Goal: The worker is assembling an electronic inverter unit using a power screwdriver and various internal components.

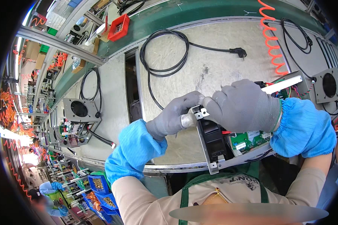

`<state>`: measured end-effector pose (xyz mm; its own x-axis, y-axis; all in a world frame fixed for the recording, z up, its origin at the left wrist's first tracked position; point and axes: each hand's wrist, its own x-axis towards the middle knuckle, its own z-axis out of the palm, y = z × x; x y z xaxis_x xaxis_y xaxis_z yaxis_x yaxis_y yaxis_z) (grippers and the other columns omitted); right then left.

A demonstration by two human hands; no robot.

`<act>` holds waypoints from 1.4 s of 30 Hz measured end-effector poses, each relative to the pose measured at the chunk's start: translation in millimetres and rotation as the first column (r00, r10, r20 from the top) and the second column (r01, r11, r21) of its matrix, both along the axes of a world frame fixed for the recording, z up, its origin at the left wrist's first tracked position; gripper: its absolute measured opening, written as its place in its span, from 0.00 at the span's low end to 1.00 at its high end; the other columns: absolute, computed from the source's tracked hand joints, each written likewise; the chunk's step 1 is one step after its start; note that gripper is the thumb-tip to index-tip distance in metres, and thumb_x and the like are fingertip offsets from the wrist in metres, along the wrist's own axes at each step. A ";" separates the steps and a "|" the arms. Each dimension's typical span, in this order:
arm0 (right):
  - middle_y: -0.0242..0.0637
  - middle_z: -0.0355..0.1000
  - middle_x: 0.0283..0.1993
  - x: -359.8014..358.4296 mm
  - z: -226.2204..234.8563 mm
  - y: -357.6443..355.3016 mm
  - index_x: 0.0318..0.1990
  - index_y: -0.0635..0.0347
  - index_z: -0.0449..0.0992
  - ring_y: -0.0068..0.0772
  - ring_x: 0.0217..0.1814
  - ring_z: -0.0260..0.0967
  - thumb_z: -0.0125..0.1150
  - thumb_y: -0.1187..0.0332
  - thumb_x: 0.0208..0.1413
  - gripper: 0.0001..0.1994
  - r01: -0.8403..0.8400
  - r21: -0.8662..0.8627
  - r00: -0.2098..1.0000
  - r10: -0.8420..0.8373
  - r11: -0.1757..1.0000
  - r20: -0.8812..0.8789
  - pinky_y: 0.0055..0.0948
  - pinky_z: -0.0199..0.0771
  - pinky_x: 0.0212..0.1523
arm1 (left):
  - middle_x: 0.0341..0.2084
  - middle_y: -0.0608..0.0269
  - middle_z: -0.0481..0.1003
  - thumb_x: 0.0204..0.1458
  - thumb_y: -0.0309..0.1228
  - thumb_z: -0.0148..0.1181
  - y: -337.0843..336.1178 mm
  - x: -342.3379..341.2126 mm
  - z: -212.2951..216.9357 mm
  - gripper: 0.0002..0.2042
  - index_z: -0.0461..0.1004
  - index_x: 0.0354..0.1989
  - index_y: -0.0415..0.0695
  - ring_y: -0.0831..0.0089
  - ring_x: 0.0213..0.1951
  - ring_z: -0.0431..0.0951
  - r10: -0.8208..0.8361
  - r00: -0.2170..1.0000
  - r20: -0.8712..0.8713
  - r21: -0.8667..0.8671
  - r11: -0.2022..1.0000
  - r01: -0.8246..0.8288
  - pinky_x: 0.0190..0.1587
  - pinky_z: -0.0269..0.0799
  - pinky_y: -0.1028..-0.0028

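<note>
Both hands wear grey gloves and meet at the upper end of a metal bracket (203, 142) on the near side of the table. My left hand (171, 116) is closed, thumb and forefinger at the bracket's end. Beside it, my right hand (246, 107) has its fingers curled in, with the thumb near the bracket's small tab; what lies between its fingers is hidden. The bracket runs along a black plastic part (215, 140). To the right, a green circuit board (249, 139) sits in a metal housing, partly under my right hand, with red wires near it.
A coiled black power cord (184, 67) lies on the metal table (218, 71), its plug to the right. An orange spiral hose (272, 43) hangs down. Grey units with round openings stand left (79, 108) and right (328, 85). A red bin (119, 27) stands beyond; blue bins (98, 183) are lower left.
</note>
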<state>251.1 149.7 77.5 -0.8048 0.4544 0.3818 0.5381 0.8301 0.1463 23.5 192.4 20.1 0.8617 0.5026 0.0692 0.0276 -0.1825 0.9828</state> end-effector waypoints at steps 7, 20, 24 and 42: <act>0.31 0.64 0.22 -0.7 6.3 -0.2 0.30 0.61 0.74 0.29 0.23 0.64 0.60 0.65 0.39 0.11 -0.021 0.073 1.000 0.022 0.997 -0.018 0.27 0.60 0.17 | 0.40 0.55 0.69 0.49 0.57 0.56 -6.4 1.3 -2.0 0.33 0.71 0.50 0.36 0.64 0.44 0.69 0.034 0.998 0.045 -0.116 0.993 -0.029 0.50 0.63 0.67; 0.34 0.68 0.22 5.8 16.5 -0.6 0.32 0.61 0.74 0.31 0.24 0.71 0.60 0.63 0.45 0.11 0.051 -0.185 0.995 -0.066 0.981 -0.079 0.29 0.68 0.16 | 0.41 0.54 0.70 0.49 0.56 0.57 -6.1 -1.5 -0.4 0.33 0.71 0.51 0.35 0.64 0.46 0.70 0.054 0.998 0.018 -0.138 0.989 -0.051 0.52 0.63 0.67; 0.35 0.69 0.22 9.8 14.2 -2.3 0.38 0.60 0.72 0.33 0.24 0.73 0.57 0.62 0.51 0.12 0.125 -0.307 0.983 -0.075 0.943 0.168 0.32 0.69 0.16 | 0.41 0.55 0.70 0.49 0.55 0.58 -2.6 0.4 -0.4 0.33 0.71 0.54 0.37 0.64 0.46 0.70 0.002 1.000 -0.013 -0.150 0.989 -0.004 0.52 0.63 0.67; 0.39 0.74 0.34 27.1 37.8 3.7 0.42 0.58 0.72 0.42 0.37 0.75 0.55 0.52 0.55 0.18 0.251 -0.447 0.947 -0.123 0.858 0.296 0.40 0.75 0.37 | 0.63 0.39 0.56 0.55 0.42 0.56 -87.2 9.3 53.1 0.42 0.40 0.67 0.30 0.52 0.65 0.57 0.452 0.869 -0.199 0.076 0.892 -0.446 0.65 0.54 0.61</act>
<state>278.2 153.5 115.3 -0.7242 0.6793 -0.1191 0.6892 0.7192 -0.0887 32.9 105.3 73.3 0.5395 0.8395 -0.0652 0.3134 -0.1283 0.9409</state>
